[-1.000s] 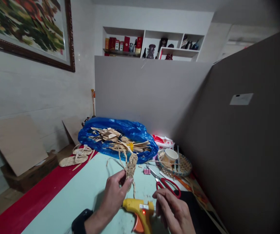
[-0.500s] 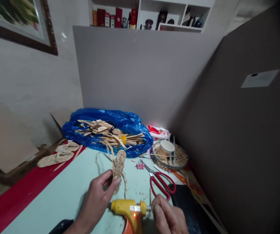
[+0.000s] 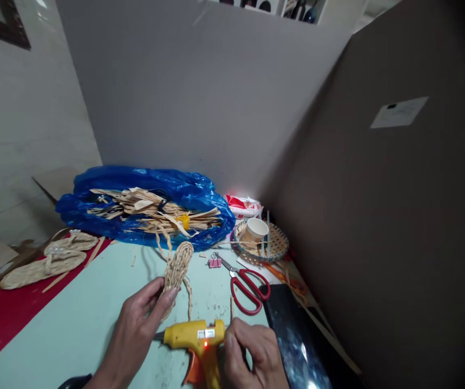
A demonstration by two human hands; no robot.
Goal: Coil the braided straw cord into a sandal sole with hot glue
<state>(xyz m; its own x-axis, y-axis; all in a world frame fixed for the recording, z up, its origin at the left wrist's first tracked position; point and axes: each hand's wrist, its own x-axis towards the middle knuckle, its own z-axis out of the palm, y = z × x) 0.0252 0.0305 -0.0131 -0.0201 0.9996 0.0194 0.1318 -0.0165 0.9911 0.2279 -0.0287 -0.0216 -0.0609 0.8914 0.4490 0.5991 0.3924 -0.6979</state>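
Observation:
My left hand (image 3: 135,329) pinches the near end of a flat woven straw piece (image 3: 177,266) that lies on the pale green table top (image 3: 82,313), its loose strands trailing toward the bag behind. Just right of that hand, a yellow hot glue gun (image 3: 194,336) with an orange trigger lies on its side, nozzle pointing left toward the straw piece, and a red light glows on its body. My right hand (image 3: 252,359) is curled around the rear end of the glue gun.
A blue plastic bag (image 3: 143,189) of straw strips lies at the back. Red scissors (image 3: 248,286), a pink binder clip (image 3: 215,262), and a woven tray (image 3: 275,246) with a paper cup (image 3: 254,229) sit right. Straw sandals (image 3: 50,262) lie left. Grey partitions stand behind and right.
The view has tilted down and swung right. My right hand has moved from beside the glue gun's rear to closing around it. My left hand keeps its hold on the straw piece.

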